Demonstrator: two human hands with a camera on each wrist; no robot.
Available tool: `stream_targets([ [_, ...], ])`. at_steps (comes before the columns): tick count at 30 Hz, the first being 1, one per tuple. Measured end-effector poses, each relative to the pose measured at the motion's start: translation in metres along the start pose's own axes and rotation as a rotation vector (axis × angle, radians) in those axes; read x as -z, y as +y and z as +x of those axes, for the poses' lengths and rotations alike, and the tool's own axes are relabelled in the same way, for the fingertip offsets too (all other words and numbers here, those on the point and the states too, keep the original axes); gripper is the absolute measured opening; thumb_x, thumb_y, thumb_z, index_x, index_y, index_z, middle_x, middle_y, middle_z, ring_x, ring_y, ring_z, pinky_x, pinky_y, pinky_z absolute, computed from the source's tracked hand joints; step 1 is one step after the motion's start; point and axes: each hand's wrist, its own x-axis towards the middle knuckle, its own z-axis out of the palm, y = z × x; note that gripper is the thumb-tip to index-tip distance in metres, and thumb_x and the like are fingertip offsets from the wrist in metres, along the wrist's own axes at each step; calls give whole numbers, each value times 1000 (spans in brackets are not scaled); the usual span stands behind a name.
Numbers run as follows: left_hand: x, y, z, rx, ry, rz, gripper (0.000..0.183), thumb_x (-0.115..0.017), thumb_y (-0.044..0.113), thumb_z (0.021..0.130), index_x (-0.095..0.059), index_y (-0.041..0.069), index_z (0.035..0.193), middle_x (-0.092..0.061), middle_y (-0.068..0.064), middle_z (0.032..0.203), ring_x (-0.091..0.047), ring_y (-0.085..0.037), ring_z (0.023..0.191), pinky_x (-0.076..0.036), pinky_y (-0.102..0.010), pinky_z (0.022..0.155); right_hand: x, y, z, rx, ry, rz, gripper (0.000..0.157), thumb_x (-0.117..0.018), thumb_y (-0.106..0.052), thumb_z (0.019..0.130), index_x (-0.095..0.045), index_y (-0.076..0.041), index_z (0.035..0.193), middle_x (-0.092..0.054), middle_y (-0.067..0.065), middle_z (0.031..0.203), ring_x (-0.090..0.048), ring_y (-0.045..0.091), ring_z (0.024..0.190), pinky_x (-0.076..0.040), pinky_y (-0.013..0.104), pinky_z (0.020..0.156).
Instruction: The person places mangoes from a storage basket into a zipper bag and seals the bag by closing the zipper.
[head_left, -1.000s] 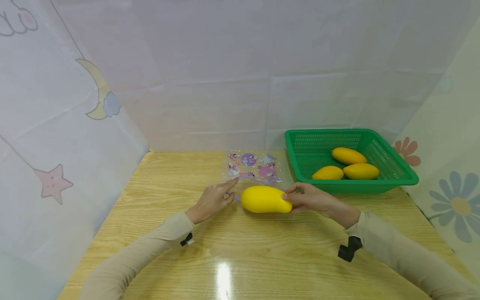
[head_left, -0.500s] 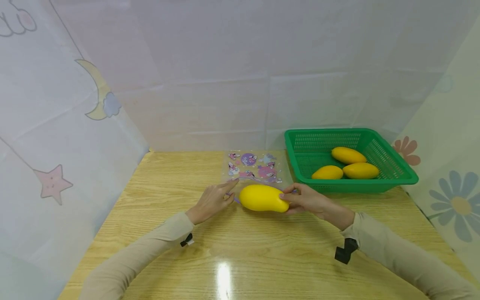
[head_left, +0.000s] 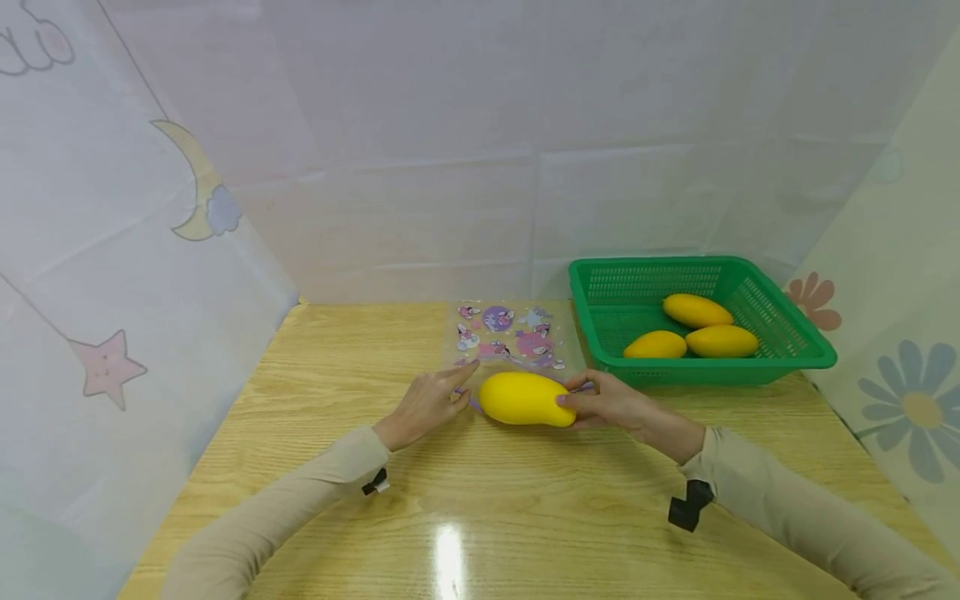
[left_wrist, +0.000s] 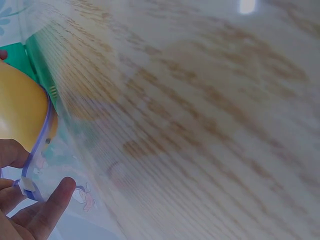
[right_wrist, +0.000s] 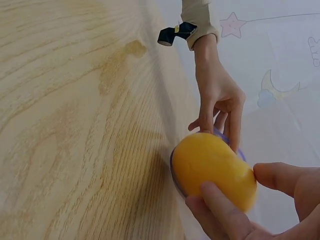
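My right hand grips a large yellow mango by its narrow end, thumb on the near side. The mango lies sideways at the mouth of a clear zip bag printed with pink and purple cartoon figures. Thumb and fingers of my left hand pinch the left end of the bag's purple zip edge. In the left wrist view a pale slider sits on that edge beside the fingers, and the rim curves around the mango. The right wrist view shows the purple rim behind and below the mango.
A green plastic basket stands at the back right with three mangoes inside, one of them a mango at the rear. The wooden table meets a pale cloth backdrop behind and at both sides.
My right hand and the mango have shifted slightly to the left, toward my left hand. The left hand stays on the bag's edge in nearly the same place.
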Motion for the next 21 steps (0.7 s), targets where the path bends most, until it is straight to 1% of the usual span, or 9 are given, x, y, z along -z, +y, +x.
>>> stream_targets([
  [3,0,0,0,7,-9,7,51,-73,4,87,-57,-1,136,-74,-14,91,-18,3,40,-20,-12,38,-2,0,-1,-5,-1,11,56,-68,-9,93,-35,12,134,-52,28,119,-67,27,94,-52,49,91],
  [5,0,0,-1,10,-11,9,51,-73,4,87,-57,-1,136,-74,-14,92,-18,2,40,-20,-12,38,-3,0,-2,-3,-5,12,58,-69,-7,92,-34,12,135,-51,29,119,-67,31,96,-52,49,91],
  [8,0,1,-1,9,-6,8,52,-74,4,87,-57,-1,136,-74,-15,94,-18,2,40,-20,-12,38,-6,0,-3,3,-2,2,58,-69,-7,92,-34,12,135,-48,28,118,-66,36,99,-52,48,90],
  [11,0,1,-1,5,3,9,53,-75,4,86,-57,0,136,-74,-14,92,-18,2,40,-20,-13,37,-7,-1,-5,28,2,-21,56,-68,-9,94,-34,13,132,-47,28,115,-66,39,99,-52,48,90],
  [16,0,1,-1,11,-3,-2,53,-74,4,87,-57,0,136,-73,-12,87,-18,2,41,-20,-13,38,-11,-1,-6,105,47,-89,43,-67,-8,95,-39,14,120,-48,25,108,-66,38,92,-55,47,85],
  [19,-1,1,-1,16,-11,0,52,-73,5,87,-57,0,137,-70,-8,77,-18,2,41,-20,-13,38,-14,-1,-6,156,66,-130,38,-65,-5,95,-41,14,118,-47,25,109,-66,37,89,-56,47,82],
  [21,-1,1,-1,16,-10,6,52,-73,6,87,-57,0,137,-65,-4,70,-17,2,41,-20,-13,38,-15,-1,-6,176,75,-142,37,-64,-4,96,-41,13,119,-46,27,110,-64,37,91,-56,47,81],
])
